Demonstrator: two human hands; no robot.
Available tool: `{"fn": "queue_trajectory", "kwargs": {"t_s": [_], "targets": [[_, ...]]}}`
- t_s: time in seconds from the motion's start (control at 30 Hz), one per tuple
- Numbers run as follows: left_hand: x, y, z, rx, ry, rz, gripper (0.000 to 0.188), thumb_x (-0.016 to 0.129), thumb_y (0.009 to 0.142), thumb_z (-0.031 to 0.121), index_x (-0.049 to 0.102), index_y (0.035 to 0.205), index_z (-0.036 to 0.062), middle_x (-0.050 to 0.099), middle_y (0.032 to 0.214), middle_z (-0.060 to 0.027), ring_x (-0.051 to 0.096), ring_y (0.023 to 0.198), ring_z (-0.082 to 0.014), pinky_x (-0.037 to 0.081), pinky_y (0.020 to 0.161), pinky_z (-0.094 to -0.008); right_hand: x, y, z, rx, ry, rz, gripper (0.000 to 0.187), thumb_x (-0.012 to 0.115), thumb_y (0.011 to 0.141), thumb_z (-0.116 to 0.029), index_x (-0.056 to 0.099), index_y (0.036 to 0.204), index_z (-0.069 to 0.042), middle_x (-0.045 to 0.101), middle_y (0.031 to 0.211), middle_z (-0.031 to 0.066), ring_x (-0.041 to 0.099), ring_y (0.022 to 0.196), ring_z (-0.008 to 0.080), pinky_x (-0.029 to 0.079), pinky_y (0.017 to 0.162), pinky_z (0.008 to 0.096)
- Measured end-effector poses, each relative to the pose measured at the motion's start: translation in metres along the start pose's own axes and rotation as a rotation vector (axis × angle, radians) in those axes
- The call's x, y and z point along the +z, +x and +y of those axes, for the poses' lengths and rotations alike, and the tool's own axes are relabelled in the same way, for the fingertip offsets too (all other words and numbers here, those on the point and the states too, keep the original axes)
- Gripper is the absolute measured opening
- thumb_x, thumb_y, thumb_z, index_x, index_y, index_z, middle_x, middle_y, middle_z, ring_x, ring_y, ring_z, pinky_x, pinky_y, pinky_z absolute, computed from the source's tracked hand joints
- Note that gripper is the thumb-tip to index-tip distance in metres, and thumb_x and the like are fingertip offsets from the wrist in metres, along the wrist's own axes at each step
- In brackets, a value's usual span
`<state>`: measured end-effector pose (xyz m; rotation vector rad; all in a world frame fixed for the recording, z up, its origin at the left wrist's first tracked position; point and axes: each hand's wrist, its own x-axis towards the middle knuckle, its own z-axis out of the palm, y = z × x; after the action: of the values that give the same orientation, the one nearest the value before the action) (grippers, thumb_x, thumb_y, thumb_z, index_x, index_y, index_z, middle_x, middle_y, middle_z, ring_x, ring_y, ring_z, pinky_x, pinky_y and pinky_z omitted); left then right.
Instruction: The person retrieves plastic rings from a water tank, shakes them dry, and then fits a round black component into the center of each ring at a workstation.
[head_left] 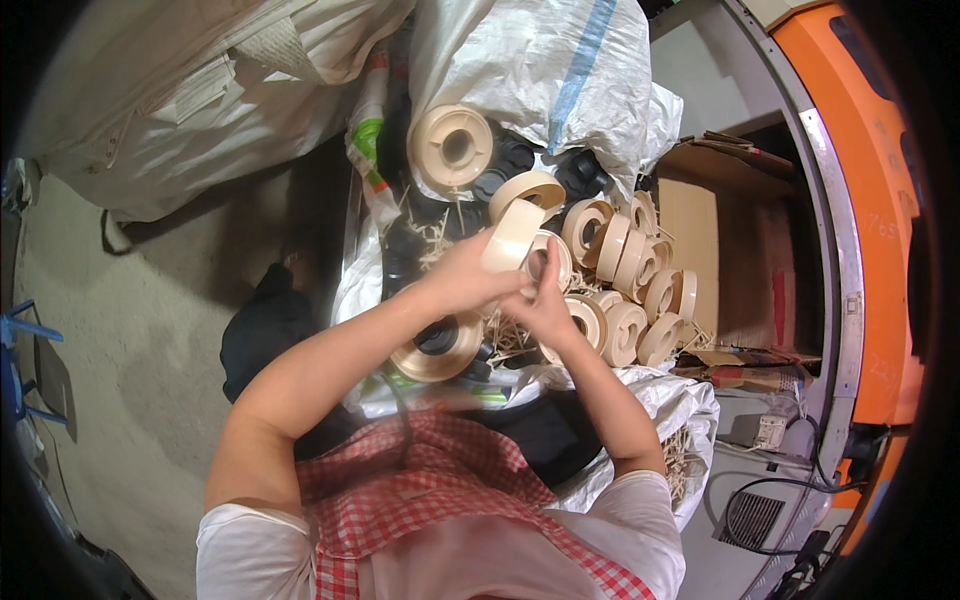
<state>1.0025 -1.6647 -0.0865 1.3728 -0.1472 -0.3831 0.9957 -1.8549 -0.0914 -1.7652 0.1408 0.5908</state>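
Left hand (465, 275) is gripping a cream ring (514, 234); right hand (548, 312) is touching it, closure unclear. Loose rings (629, 262) are lying at three o'clock.

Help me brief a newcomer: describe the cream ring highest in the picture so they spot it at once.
Find the white sack with the blue stripe at the picture's top. At its lower left edge sits a wide cream ring with a dark centre hole. It sits higher in the picture than the other cream rings, its broad round face wholly in view.
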Motion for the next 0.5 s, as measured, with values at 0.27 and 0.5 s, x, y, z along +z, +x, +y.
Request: {"fn": "queue_trajectory", "kwargs": {"t_s": [0.27,0.5], "targets": [[0.002,-0.003,-0.001,-0.049,-0.060,0.052,0.057,0.070,0.072,0.023,0.052,0.122,0.0038,0.064,0.099,-0.0081,0.060,0.086,-0.0132,0.048,0.076,-0.0272,0.011,0.009,0.003,-0.524,-0.523,0.238,0.054,0.041,0.095,-0.045,0.034,0.128,-0.002,0.063,0.079,0.0110,0.060,0.056,0.0157,0.047,0.046,0.0237],[-0.019,-0.003,-0.010,0.007,-0.307,0.270,0.062,0.068,0.071,0.020,0.044,0.125,0.0000,0.058,0.106,-0.0133,0.058,0.093,-0.0180,0.048,0.080,-0.0297,-0.030,0.054,0.065,-0.193,-0.616,0.241,0.044,0.057,0.085,-0.041,0.059,0.100,0.000,0.062,0.071,0.0162,0.061,0.067,0.0303,0.048,0.062,0.0386]]}}
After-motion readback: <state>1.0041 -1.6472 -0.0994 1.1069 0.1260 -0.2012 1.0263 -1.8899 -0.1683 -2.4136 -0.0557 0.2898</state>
